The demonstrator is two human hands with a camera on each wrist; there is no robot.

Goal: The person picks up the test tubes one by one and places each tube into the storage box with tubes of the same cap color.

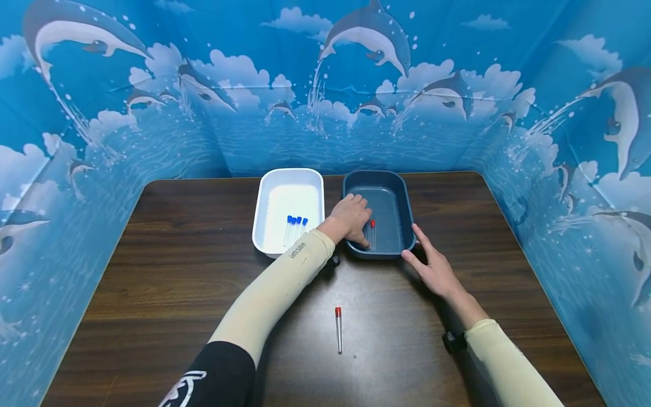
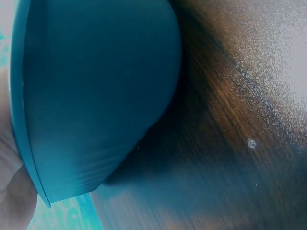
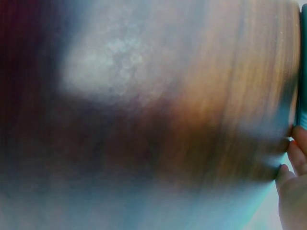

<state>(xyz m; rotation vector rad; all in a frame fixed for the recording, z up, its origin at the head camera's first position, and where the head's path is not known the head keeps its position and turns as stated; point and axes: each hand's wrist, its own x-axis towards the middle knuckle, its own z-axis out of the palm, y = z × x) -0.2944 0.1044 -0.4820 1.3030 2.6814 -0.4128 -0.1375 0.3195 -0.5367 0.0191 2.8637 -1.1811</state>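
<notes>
My left hand (image 1: 351, 217) reaches over the left wall of a dark blue-grey tray (image 1: 389, 255), its thumb pointing down inside. Beside the thumb lie red-capped test tubes (image 1: 373, 234), partly hidden by the hand; I cannot tell whether its fingers hold one. In the left wrist view the hand (image 2: 14, 187) overlaps the tray's rim (image 2: 18, 110). My right hand (image 1: 437, 271) touches the tray's front right corner with extended fingers and a spread thumb. Its fingertips show against the tray's outer wall (image 3: 303, 72) in the right wrist view.
To the left of the dark tray stands a white tray (image 1: 290, 176) holding several blue-capped test tubes (image 1: 296, 226). One red-capped test tube (image 1: 339, 333) lies on the brown wooden table (image 1: 203, 237) nearer to me. A blue dolphin-print curtain (image 1: 285, 135) surrounds the table.
</notes>
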